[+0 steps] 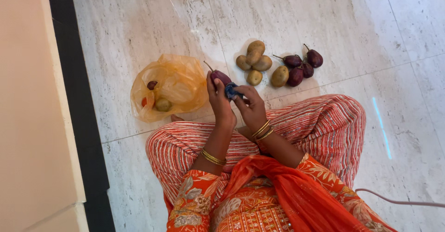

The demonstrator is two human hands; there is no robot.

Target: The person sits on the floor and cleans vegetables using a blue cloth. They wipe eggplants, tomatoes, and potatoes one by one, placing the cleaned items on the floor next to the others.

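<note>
Between both hands (234, 100), blue cloth (230, 91) half-hides brinjal (220, 77).

Orange embroidered tunic (241, 213), orange scarf (296, 190), red-and-white striped trousers (320, 125). Gold bangles (213, 158) on both wrists.

1. Bare marble floor (139, 23) lies open beyond and left of the vegetables.
2. The orange plastic bag (169, 86) blocks the near left, just beside the left hand (219, 100).
3. The potato pile (254, 61) and the purple brinjals (299, 67) stand close ahead of the right hand (250, 107).
4. A narrow floor gap separates bag and potatoes.
5. Crossed legs (320, 125) close off the near side.
</note>
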